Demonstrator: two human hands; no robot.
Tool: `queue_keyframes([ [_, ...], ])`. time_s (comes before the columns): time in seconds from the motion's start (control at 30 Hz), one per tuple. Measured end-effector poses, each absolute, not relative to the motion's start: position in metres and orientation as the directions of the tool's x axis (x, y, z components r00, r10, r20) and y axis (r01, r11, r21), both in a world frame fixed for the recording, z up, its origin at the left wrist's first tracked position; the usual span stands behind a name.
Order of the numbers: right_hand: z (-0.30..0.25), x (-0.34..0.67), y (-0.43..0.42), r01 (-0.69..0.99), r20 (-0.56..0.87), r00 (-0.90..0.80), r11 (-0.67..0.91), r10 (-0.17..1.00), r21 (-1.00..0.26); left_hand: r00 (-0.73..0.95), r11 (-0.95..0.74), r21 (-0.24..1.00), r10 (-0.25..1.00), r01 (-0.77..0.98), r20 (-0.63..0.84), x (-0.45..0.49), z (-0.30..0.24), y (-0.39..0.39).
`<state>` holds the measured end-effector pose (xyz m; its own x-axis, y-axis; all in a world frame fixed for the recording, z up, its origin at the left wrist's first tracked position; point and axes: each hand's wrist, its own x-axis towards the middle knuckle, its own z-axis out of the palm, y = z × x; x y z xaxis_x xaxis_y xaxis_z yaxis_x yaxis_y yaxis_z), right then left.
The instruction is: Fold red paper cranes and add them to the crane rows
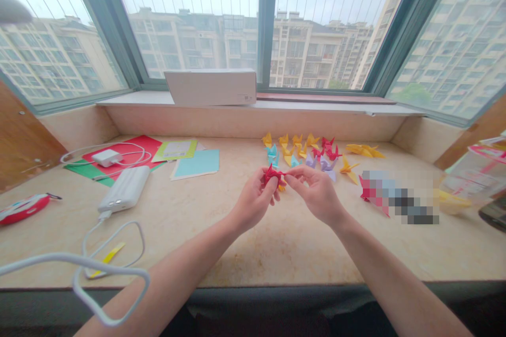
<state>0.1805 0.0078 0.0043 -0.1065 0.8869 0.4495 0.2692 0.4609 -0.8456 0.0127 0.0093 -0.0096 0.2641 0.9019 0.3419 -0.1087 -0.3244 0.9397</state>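
Both my hands meet over the middle of the beige stone sill point(284, 242). My left hand point(255, 201) pinches a small red folded paper crane point(272, 175) from the left. My right hand point(318, 194) pinches the crane's other side with thumb and forefinger. A bit of yellow paper point(282, 187) shows just under the crane, between my fingers. Beyond my hands lies a cluster of several finished paper cranes point(304, 152) in yellow, blue, red and lilac.
Sheets of coloured paper point(195, 163) lie at the back left, with a white charger point(107, 157) on the red sheet. A white power bank point(125, 189) and its looping cable point(106, 268) lie left. A white box point(211, 87) stands on the window ledge. A clear container point(480, 174) sits far right.
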Motion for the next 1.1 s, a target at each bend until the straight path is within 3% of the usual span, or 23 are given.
queue_keyframes([
  [0.4, -0.001, 0.176, 0.007, 0.332, 0.663, -0.096, 0.652, 0.743, -0.682, 0.262, -0.332, 0.935, 0.898, -0.128, 0.354, 0.014, -0.011, 0.009],
  [0.53, 0.001, 0.173, 0.004, 0.210, 0.546, -0.084, 0.550, 0.834, -0.809, 0.239, -0.377, 0.916, 0.885, -0.139, 0.401, 0.014, -0.013, 0.010],
  [0.67, 0.008, 0.174, 0.002, 0.065, 0.362, -0.176, 0.378, 0.915, -0.923, 0.213, -0.453, 0.889, 0.864, -0.070, 0.456, 0.012, -0.014, 0.009],
  [0.8, 0.012, 0.180, 0.003, 0.014, 0.287, -0.274, 0.302, 0.918, -0.953, 0.197, -0.536, 0.839, 0.836, 0.089, 0.513, 0.008, -0.014, 0.007],
  [1.1, 0.012, 0.185, 0.005, -0.013, 0.195, -0.328, 0.202, 0.924, -0.979, 0.231, -0.673, 0.675, 0.739, 0.303, 0.633, 0.003, -0.016, 0.010],
])
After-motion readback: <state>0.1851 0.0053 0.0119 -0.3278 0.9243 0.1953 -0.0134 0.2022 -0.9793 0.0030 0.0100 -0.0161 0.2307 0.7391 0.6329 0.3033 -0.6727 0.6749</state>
